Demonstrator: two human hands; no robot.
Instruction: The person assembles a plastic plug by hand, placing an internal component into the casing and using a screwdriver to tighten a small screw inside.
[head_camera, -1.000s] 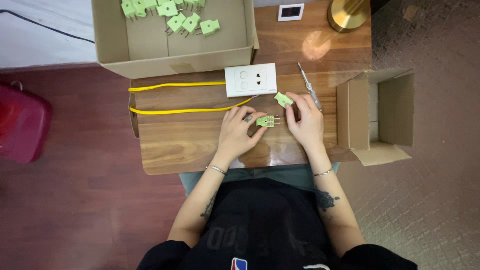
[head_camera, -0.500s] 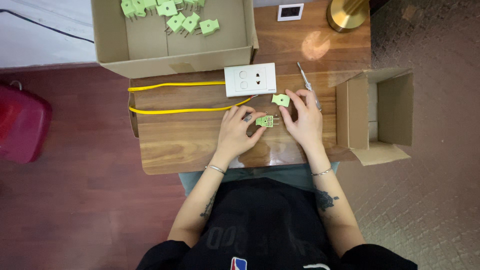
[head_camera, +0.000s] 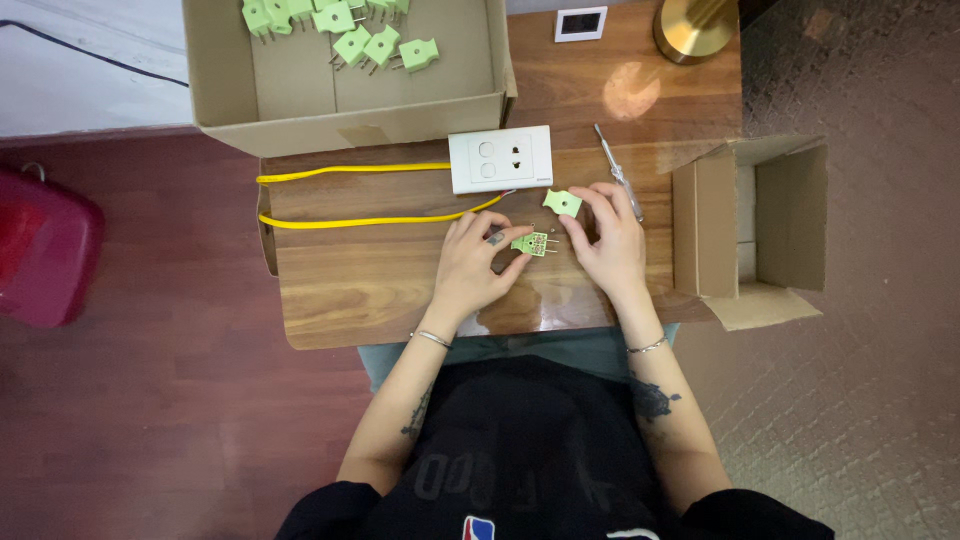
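Left grip (head_camera: 478, 262): my fingers pinch the open plug half (head_camera: 531, 243), pins and brass showing, held low over the counter (head_camera: 350, 290); closed on it, firmly enough for now.
Right grip (head_camera: 608, 238): fingertips close on the green cover (head_camera: 562, 203), just above and right of the open half; the two pieces are near but apart.
Yellow wire (head_camera: 370, 220): two runs lie across the counter from the left edge; the lower one ends right by my left fingers, beside the white socket plate (head_camera: 500, 158).
Screwdriver (head_camera: 618, 184): lying just behind my right hand, nearly touching the knuckles.
Risk, small parts: I judge any loose screw or pin in that open half could drop out if I tilt it, and roll away on the glossy wood toward the counter's near edge.
Risk, wire: the bared end sits close; a nudge from my left wrist could push it aside.
Risk, cover: I hold it only by its edge; a slip sends it skating toward the open carton (head_camera: 760, 220) on the right.
Risk, screwdriver: a backward sweep of my right hand could knock it off the far side.
Spare plugs (head_camera: 350, 30): heaped in the big box (head_camera: 230, 90) at the back, well apart from my hands.
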